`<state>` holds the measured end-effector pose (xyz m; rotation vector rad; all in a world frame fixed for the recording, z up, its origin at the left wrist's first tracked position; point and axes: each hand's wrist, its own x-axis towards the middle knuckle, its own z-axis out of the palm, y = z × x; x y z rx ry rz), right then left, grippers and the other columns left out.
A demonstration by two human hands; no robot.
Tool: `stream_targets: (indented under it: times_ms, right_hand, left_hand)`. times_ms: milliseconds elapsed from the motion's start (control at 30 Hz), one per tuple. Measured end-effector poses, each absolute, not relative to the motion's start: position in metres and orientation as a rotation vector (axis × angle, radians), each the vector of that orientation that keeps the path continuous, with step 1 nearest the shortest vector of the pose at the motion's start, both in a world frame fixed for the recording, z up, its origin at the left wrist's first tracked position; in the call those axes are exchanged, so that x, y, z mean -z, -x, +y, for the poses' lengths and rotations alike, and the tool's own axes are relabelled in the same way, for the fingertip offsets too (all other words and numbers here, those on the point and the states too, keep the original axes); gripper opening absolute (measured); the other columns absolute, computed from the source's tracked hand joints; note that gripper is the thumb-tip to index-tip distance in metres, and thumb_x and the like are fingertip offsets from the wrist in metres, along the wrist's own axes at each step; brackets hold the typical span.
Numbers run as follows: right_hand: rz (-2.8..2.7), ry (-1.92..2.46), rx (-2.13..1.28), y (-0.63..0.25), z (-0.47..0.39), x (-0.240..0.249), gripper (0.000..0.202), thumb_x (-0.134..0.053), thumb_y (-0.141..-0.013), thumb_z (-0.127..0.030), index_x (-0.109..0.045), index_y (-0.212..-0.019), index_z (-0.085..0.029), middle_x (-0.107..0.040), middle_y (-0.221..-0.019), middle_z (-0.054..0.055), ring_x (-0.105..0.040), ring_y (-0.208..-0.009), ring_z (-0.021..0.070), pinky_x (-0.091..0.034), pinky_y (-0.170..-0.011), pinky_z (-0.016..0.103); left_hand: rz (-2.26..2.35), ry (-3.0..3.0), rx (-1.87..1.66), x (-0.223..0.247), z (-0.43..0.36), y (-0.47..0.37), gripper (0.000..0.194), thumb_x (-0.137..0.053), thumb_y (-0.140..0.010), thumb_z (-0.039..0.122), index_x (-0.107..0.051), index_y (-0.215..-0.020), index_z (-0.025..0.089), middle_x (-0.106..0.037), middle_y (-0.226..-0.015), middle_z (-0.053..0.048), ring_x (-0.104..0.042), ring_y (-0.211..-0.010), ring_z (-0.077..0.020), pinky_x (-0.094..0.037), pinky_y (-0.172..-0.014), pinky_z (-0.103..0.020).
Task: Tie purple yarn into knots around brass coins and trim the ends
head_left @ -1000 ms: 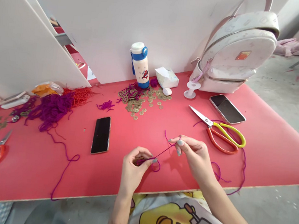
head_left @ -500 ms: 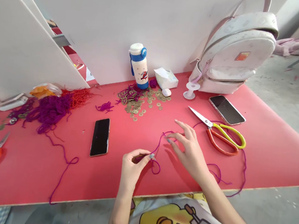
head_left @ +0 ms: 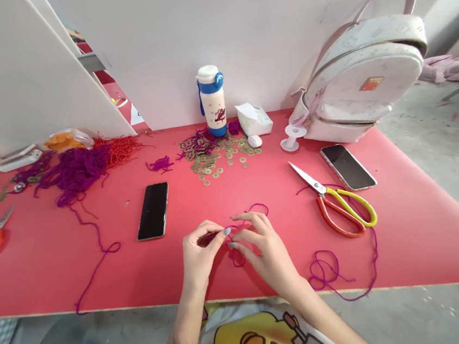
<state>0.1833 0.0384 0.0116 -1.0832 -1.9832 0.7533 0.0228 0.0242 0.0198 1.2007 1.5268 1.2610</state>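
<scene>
My left hand [head_left: 198, 253] is closed, with thumb and index finger pinching a thin purple cord [head_left: 266, 206] above the red table. Something dark sits inside its curled fingers, mostly hidden. Close beside it, my right hand [head_left: 270, 254] has its thumb and a finger drawn near each other on the cord, while the index finger stretches out over it. A small loop of cord hangs beneath the fingertips, and another stretch curves behind my right hand. Loose coils of purple cord [head_left: 326, 270] lie right of my right wrist.
Scissors [head_left: 332, 205] and a phone [head_left: 348, 167] lie at right; another phone [head_left: 154, 211] lies left of my hands. Holed coins [head_left: 209, 164], a bottle [head_left: 213, 102], a spool [head_left: 293, 139] and a backpack [head_left: 357, 87] are behind. Purple yarn [head_left: 80, 170] is heaped at left.
My right hand has moved left and toward me, up to the left fingertips. The cord between the hands has slackened, and the coils at right have shifted.
</scene>
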Motion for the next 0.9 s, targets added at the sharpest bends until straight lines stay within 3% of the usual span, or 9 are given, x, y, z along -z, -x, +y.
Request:
stream_targets:
  times_ms: [133,300,433,633,800,900]
  right_hand:
    - [-2.035,1.017,-0.699,-0.194,0.036,-0.021,0.021,-0.053,-0.096,-0.015,-0.072,-0.094,-0.024,-0.064,-0.119,0.012,-0.056,-0.108,0.0276,-0.054,-0.087,0.043]
    - [-1.955,1.012,-0.747,-0.201,0.044,-0.023,0.019,-0.053,-0.098,-0.018,-0.069,-0.089,-0.022,-0.063,-0.101,0.010,-0.058,-0.093,0.0238,-0.051,-0.079,0.036]
    - [-1.877,0.988,-0.894,-0.200,0.050,-0.017,0.016,-0.058,-0.097,-0.021,-0.067,-0.085,-0.021,-0.063,-0.092,0.007,-0.059,-0.091,0.0227,-0.049,-0.081,0.035]
    - [-1.881,0.977,-1.037,-0.192,0.044,-0.011,0.020,-0.056,-0.099,-0.026,-0.068,-0.084,-0.020,-0.065,-0.086,0.005,-0.058,-0.083,0.0203,-0.048,-0.078,0.034]
    - [-1.958,0.956,-1.011,-0.189,0.041,-0.010,0.020,-0.057,-0.099,-0.028,-0.067,-0.083,-0.021,-0.065,-0.088,0.006,-0.057,-0.085,0.0204,-0.047,-0.076,0.032]
    - [-2.002,1.018,-0.931,-0.192,0.040,-0.013,0.027,-0.059,-0.097,-0.041,-0.061,-0.079,-0.021,-0.060,-0.083,0.004,-0.053,-0.079,0.0201,-0.044,-0.070,0.031]
  left_hand:
    - [1.662,-1.581,-1.219,-0.022,0.019,-0.022,0.012,-0.068,-0.086,0.021,-0.072,-0.075,0.019,-0.062,-0.074,-0.001,-0.059,-0.066,-0.0131,-0.046,-0.061,-0.021]
    - [1.418,-1.831,-1.092,-0.023,0.015,-0.020,0.014,-0.067,-0.087,0.016,-0.073,-0.076,0.020,-0.063,-0.073,-0.001,-0.056,-0.059,-0.0112,-0.042,-0.055,-0.021]
    - [1.258,-1.751,-1.246,-0.022,0.013,-0.019,0.010,-0.074,-0.084,0.016,-0.073,-0.074,0.020,-0.063,-0.071,0.000,-0.056,-0.059,-0.0108,-0.041,-0.054,-0.021]
    - [1.473,-1.470,-1.510,-0.017,0.010,-0.024,0.010,-0.074,-0.085,0.022,-0.074,-0.075,0.021,-0.062,-0.075,-0.002,-0.060,-0.070,-0.0141,-0.046,-0.060,-0.022]
    - [1.360,-1.310,-1.462,-0.014,0.008,-0.027,0.015,-0.076,-0.083,0.026,-0.073,-0.070,0.019,-0.062,-0.071,-0.002,-0.059,-0.066,-0.0139,-0.046,-0.058,-0.022]
    - [1.338,-1.315,-1.377,-0.016,0.008,-0.025,0.016,-0.076,-0.082,0.026,-0.072,-0.069,0.018,-0.061,-0.070,-0.002,-0.058,-0.066,-0.0140,-0.046,-0.058,-0.022]
